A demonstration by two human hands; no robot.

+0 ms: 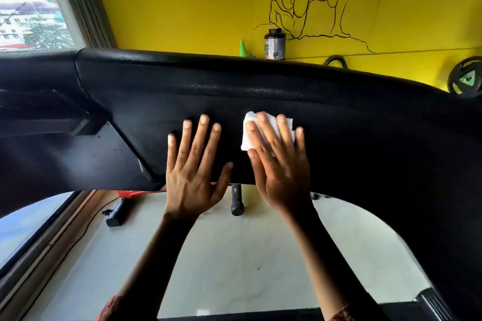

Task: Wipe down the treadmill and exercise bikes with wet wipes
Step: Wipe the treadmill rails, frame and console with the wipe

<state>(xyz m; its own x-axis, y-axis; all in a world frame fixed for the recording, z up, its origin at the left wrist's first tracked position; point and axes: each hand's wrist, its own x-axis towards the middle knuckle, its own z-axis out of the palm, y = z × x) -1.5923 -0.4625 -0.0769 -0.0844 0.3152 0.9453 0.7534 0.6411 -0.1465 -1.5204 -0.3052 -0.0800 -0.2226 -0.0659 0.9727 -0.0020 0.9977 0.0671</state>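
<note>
Wiping step in hand: right grip, fingers straight, pressed the folded white wet wipe flat beneath it on the matte black treadmill console panel; left grip lay flat and empty just beside; the next stroke probably called for steady sideways pressure.

One camera sits on the person's head, looking forward and down, close to the treadmill, facing the wall.

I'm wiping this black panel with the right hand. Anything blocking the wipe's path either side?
Yes, on the left: the left hand lies flat on the black panel, close beside the wipe under the right hand. Rightward the panel is bare; nothing visible blocks it.
</note>
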